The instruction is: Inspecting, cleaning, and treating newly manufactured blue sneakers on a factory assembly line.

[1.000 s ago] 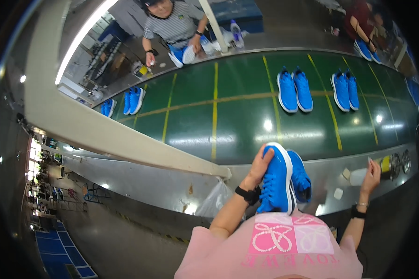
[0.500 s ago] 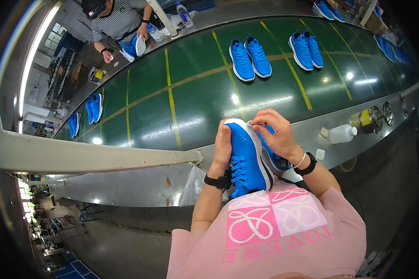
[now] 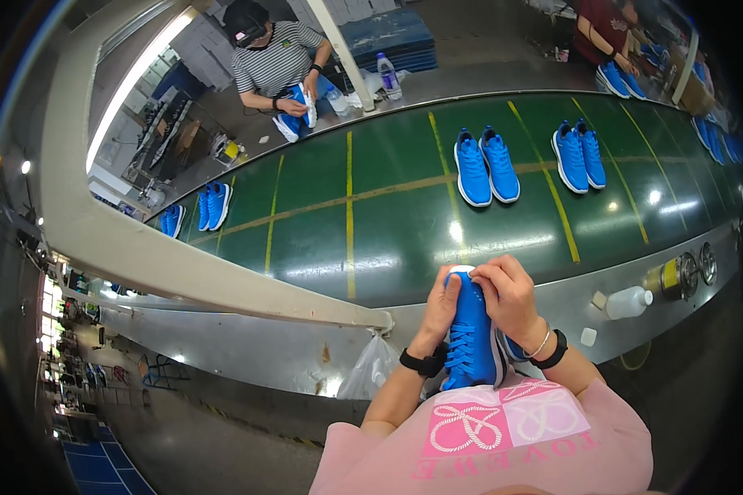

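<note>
A blue sneaker [image 3: 471,326] with blue laces and a white sole is held against my front, its toe pointing away from me. My left hand [image 3: 439,307] is closed around the left side of the toe, thumb on the upper. At the toe's tip, the fingers of my right hand [image 3: 510,297] are pinched together against the white sole edge; anything small between them is hidden. Part of a second blue sneaker [image 3: 516,350] shows behind the first, beneath my right wrist.
Beyond a metal ledge [image 3: 421,317] runs a green conveyor belt [image 3: 388,223] carrying several pairs of blue sneakers [image 3: 487,169]. A white bottle [image 3: 627,303] and a metal can [image 3: 673,277] stand at right. A beam [image 3: 248,280] and plastic bag [image 3: 370,367] are at left. Co-workers handle sneakers opposite.
My right hand has moved from the side of the toe onto its tip, and the sneaker has turned slightly. My view has shifted. The striped-shirted co-worker's hands have come together on a sneaker.
</note>
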A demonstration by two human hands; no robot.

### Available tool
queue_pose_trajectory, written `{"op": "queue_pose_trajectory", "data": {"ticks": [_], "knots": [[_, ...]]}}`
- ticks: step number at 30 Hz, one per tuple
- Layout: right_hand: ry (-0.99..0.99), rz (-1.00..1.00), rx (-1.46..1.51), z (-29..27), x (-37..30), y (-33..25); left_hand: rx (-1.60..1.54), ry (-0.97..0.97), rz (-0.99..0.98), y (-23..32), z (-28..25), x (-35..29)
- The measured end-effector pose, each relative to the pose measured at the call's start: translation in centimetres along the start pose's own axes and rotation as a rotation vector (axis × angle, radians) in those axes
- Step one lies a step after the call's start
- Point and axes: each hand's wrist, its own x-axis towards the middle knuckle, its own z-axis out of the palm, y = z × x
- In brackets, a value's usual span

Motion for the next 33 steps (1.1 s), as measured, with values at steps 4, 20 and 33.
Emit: {"op": "queue_pose_trajectory", "data": {"ticks": [4, 20, 33], "knots": [[0.023, 0.010, -0.026, -0.4, 0.8, -0.2, 0.093, -0.043, 0.025, -0.1, 0.5, 0.3], [-0.047, 0.019, -0.043, -0.4, -0.5, 1.5, 0.102, -0.003, -0.096, -1.0, 0.0, 0.8], [-0.030, 0.023, -0.055, 1.4, 0.6, 2.4, 0.156, 0.035, -0.084, -1.4, -0.4, 1.3]]}}
